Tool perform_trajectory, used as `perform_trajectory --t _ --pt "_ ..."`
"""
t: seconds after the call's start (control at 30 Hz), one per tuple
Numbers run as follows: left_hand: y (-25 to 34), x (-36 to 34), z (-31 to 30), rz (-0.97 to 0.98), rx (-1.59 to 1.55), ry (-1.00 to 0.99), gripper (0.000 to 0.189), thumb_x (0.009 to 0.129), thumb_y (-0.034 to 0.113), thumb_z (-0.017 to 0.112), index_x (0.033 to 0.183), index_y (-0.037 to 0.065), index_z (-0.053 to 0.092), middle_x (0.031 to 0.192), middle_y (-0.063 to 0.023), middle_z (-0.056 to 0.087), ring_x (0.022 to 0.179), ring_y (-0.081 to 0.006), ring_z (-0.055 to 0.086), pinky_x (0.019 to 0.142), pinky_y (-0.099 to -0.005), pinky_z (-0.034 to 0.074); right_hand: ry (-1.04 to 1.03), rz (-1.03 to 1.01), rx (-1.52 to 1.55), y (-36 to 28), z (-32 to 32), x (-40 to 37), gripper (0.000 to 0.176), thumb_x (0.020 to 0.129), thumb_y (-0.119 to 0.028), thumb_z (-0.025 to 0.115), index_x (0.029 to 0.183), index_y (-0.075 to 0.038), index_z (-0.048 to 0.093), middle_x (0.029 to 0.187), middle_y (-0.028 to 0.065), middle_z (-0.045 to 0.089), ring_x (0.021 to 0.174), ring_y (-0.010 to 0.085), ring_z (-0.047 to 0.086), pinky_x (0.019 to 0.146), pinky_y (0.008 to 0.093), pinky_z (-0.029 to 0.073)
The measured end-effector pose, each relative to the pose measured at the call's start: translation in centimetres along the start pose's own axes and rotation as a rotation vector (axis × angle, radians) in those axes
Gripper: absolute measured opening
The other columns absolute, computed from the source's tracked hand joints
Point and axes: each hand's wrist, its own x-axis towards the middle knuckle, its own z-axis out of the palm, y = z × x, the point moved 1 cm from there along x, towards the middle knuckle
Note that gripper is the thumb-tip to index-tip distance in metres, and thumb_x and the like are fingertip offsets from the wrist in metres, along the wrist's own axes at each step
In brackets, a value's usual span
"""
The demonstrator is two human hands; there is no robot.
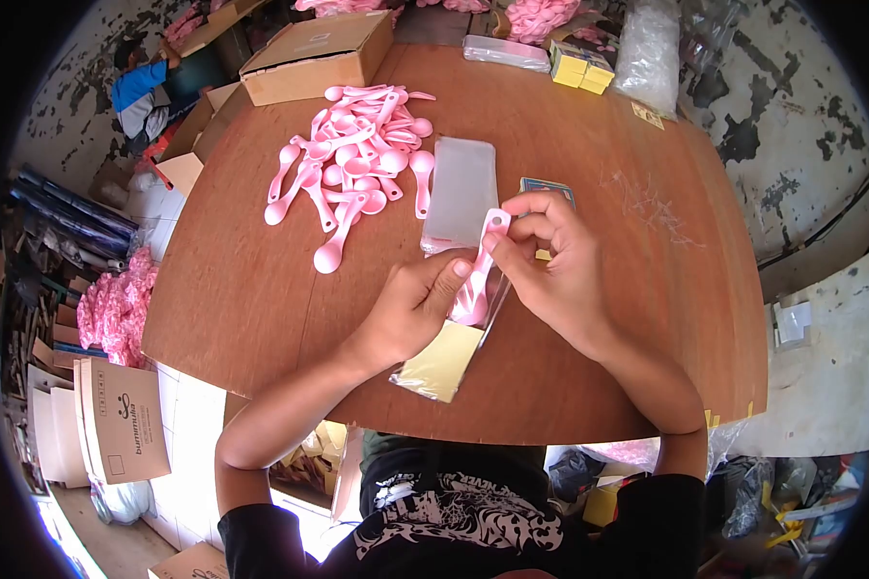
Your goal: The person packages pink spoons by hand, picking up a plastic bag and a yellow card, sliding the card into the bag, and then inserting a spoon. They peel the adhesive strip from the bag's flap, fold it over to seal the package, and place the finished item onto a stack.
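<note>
A pink spoon [475,289] lies at a slant between my hands, its bowl inside a clear plastic bag with a yellow card [439,362] in the lower end. My left hand [420,301] grips the bag and spoon, thumb on top. With thumb and fingers my right hand [543,253] pinches the spoon's holed handle end. Just beyond them lies a stack of clear bags [462,183]. A small stack of cards [550,189] is partly hidden behind my right hand. Many pink spoons [357,145] are heaped to the left.
A cardboard box [317,53] stands at the table's far left edge. Along the far edge are a bag bundle [507,53], yellow card stacks [581,68] and a large plastic roll [649,58]. Another person [143,96] is at the upper left. Loose threads [652,205] lie at right.
</note>
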Motion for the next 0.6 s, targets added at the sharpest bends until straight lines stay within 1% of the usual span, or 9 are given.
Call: perform_trajectory --t 0.07,0.1,0.13,0.2,0.33,0.4,0.43,0.5,0.6 --pt "0.5 0.0 0.3 -0.019 -0.120 0.060 0.037 0.105 0.026 0.042 0.112 -0.003 0.063 0.079 -0.0121 0.069 0.067 -0.0143 0.064 0.064 -0.0308 0.051 -0.108 -0.078 -0.147 0.4 -0.3 -0.1 0.008 0.084 -0.004 0.070 0.086 -0.002 0.063 0.070 0.0034 0.066 0.058 0.0046 0.056 0.052 0.0227 0.044" --pt "1.7 -0.1 0.1 -0.165 -0.236 0.019 0.031 0.104 0.021 0.043 0.116 -0.003 0.061 0.090 -0.0163 0.071 0.077 -0.0191 0.071 0.070 -0.0324 0.054 -0.146 -0.152 -0.237 0.2 -0.4 0.2 0.008 0.082 -0.006 0.071 0.077 -0.003 0.065 0.071 0.0042 0.065 0.059 0.0102 0.058 0.051 0.0268 0.044" --pt "1.6 0.0 -0.1 -0.164 -0.235 0.018 0.031 0.104 0.021 0.043 0.116 -0.003 0.061 0.090 -0.0163 0.071 0.077 -0.0191 0.071 0.070 -0.0324 0.054 -0.144 -0.153 -0.236 0.0 -0.5 0.2 0.008 0.082 -0.006 0.071 0.077 -0.003 0.065 0.071 0.0042 0.065 0.059 0.0102 0.058 0.051 0.0268 0.044" --pt "1.5 0.4 -0.5 0.141 0.123 0.039 0.028 0.102 0.016 0.048 0.120 -0.003 0.057 0.092 -0.0182 0.070 0.081 -0.0256 0.072 0.070 -0.0356 0.055 -0.187 -0.234 -0.296 -0.6 -0.7 0.2 0.008 0.079 -0.007 0.073 0.077 -0.005 0.065 0.072 0.0057 0.062 0.063 0.0175 0.060 0.052 0.0309 0.045" --pt "2.1 0.0 -0.2 0.178 0.147 0.060 0.030 0.101 0.013 0.049 0.123 -0.006 0.055 0.094 -0.0181 0.069 0.070 -0.0192 0.068 0.065 -0.0290 0.052 -0.160 -0.431 -0.497 -0.4 -0.9 0.0 0.009 0.077 -0.008 0.073 0.077 -0.005 0.065 0.074 0.0055 0.058 0.068 0.0211 0.059 0.057 0.0328 0.047" --pt "3.2 -0.3 -0.3 0.018 0.234 -0.012 0.029 0.100 0.010 0.050 0.124 -0.006 0.055 0.089 -0.0215 0.066 0.072 -0.0204 0.067 0.064 -0.0316 0.050 -0.139 -0.488 -0.564 -0.9 -0.5 -0.5 0.008 0.076 -0.009 0.073 0.078 -0.006 0.066 0.076 0.0052 0.055 0.069 0.0228 0.058 0.061 0.0333 0.048" --pt "3.2 -0.4 -0.2 0.019 0.235 -0.013 0.029 0.100 0.010 0.050 0.124 -0.006 0.055 0.089 -0.0215 0.066 0.072 -0.0204 0.067 0.064 -0.0316 0.050 -0.140 -0.537 -0.623 -1.0 -0.5 -0.6 0.008 0.077 -0.010 0.072 0.078 -0.005 0.065 0.076 0.0038 0.053 0.069 0.0215 0.057 0.060 0.0335 0.047" --pt "3.1 -0.5 -0.1 0.036 0.253 -0.064 0.031 0.096 0.007 0.051 0.124 -0.004 0.053 0.084 -0.0237 0.066 0.077 -0.0383 0.069 0.064 -0.0411 0.054 -0.146 -0.584 -0.714 -1.5 -0.3 -1.0 0.009 0.077 -0.011 0.072 0.078 -0.005 0.065 0.076 0.0032 0.052 0.068 0.0206 0.055 0.059 0.0333 0.046" --pt "2.7 -0.7 -0.1 0.050 0.238 -0.113 0.039 0.088 -0.001 0.049 0.127 -0.005 0.050 0.081 -0.0256 0.064 0.075 -0.0401 0.068 0.065 -0.0430 0.053 -0.158 -0.659 -0.847 -1.6 0.0 -1.7 0.011 0.072 -0.010 0.071 0.077 -0.003 0.063 0.075 0.0029 0.050 0.067 0.0185 0.052 0.056 0.0327 0.043"
